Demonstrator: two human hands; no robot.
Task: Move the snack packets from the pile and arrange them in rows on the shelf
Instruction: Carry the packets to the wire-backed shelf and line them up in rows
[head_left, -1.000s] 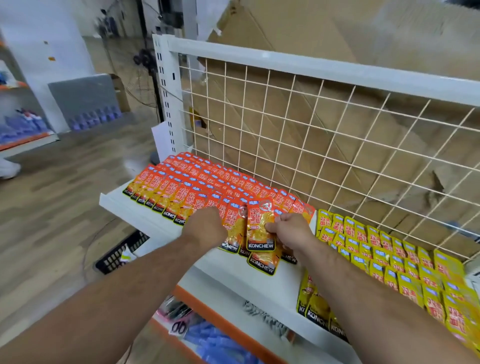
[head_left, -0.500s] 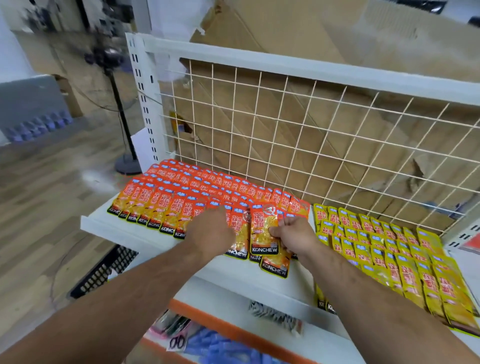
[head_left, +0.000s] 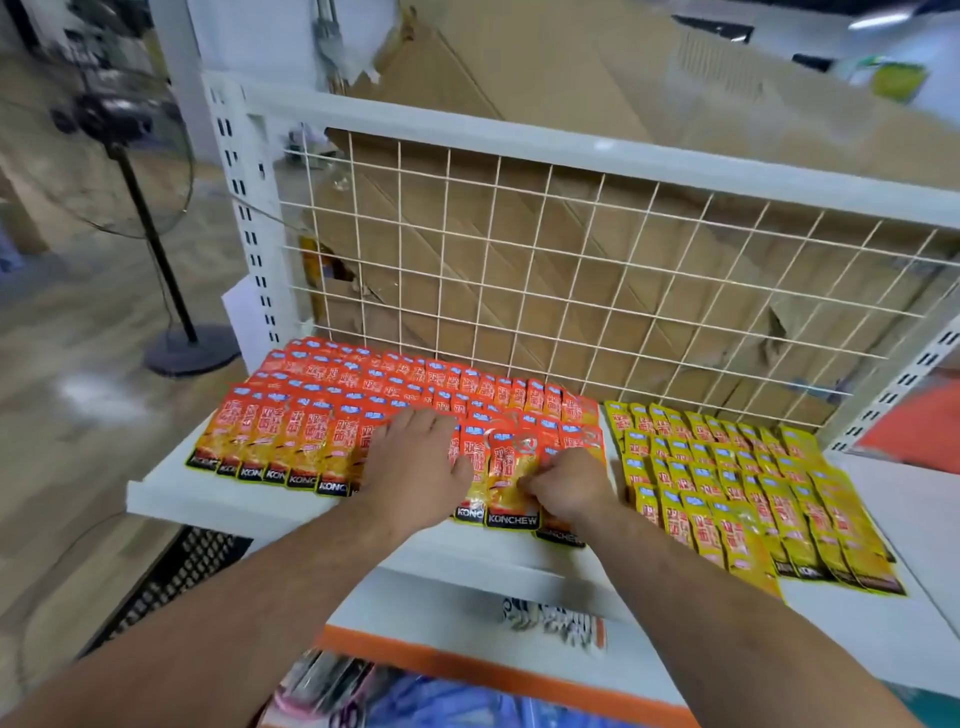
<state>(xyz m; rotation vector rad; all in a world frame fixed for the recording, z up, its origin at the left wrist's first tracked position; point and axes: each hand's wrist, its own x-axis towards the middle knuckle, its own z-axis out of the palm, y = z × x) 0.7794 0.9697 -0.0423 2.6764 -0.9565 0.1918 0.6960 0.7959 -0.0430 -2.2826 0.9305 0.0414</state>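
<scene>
One packet (head_left: 508, 470) pinched in right hand (head_left: 569, 486) fingers at shelf (head_left: 234, 493) edge; left hand (head_left: 415, 462) flat on orange packets (head_left: 291, 436).

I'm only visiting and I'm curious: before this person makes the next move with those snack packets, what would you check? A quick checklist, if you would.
1. Right hand pinches the orange Konchew packet: ok.
2. Left hand lies flat on the front orange row, holding it down: ok.
3. Front edges level: the lower packet beneath the right hand juts further forward than its neighbours: not ok.
4. Orange rows kept apart from the yellow packets: ok.
5. More packets left in the pile: no pile in view, cannot tell.
</scene>
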